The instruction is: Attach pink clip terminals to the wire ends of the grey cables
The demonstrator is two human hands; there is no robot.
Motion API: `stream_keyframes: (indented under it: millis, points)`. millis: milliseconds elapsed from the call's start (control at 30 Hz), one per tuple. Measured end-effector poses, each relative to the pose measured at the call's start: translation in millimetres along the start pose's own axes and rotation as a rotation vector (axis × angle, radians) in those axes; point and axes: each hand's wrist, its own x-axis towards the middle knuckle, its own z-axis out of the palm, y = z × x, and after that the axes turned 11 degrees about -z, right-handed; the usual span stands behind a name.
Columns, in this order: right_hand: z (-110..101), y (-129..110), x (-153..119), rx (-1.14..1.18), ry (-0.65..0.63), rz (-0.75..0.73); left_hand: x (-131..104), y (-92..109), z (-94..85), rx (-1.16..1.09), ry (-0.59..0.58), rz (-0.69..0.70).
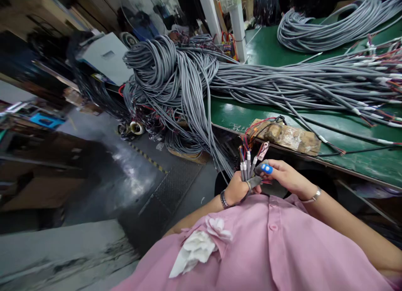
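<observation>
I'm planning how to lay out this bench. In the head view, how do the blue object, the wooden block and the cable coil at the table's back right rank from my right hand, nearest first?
From the right hand:
1. Wooden block, at the table's near edge.
2. Cable coil, back right.
3. Blue object, far left.

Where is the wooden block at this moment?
In the head view, the wooden block is right of centre, on the near edge of the green table, between the grey cables and the right hand.
</observation>
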Motion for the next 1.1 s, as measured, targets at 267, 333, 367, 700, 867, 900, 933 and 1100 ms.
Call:
stream_keyframes:
  millis: [267, 333, 367, 700, 867, 900, 933, 1100]
  points:
    - [19, 6, -13, 0.051, 0.236, -0.061, 4, -5, 4.0, -0.096, 0.082, 0.056]
    - [23, 6, -11, 0.053, 0.229, -0.064, 2, -2, 3.1, -0.06, 0.025, 0.052]
    - [23, 5, -10, 0.057, 0.194, -0.059, 1, 0, 2.4, -0.044, -0.003, 0.051]
    - [19, 15, 6, 0.025, 0.225, -0.007, 4, -16, 2.6, -0.275, 0.144, 0.058]
    - [19, 14, 4, -0.02, 0.262, -0.028, 8, -17, 6.5, -0.373, 0.192, 0.075]
    - [20, 13, 4, -0.026, 0.258, -0.029, 8, -16, 6.9, -0.372, 0.191, 0.071]
    - [20, 11, 4, -0.028, 0.254, -0.029, 8, -15, 7.2, -0.369, 0.19, 0.069]
    - [26, 3, 8, 0.033, 0.166, -0.019, 7, -11, 8.9, -0.346, 0.177, 0.058]
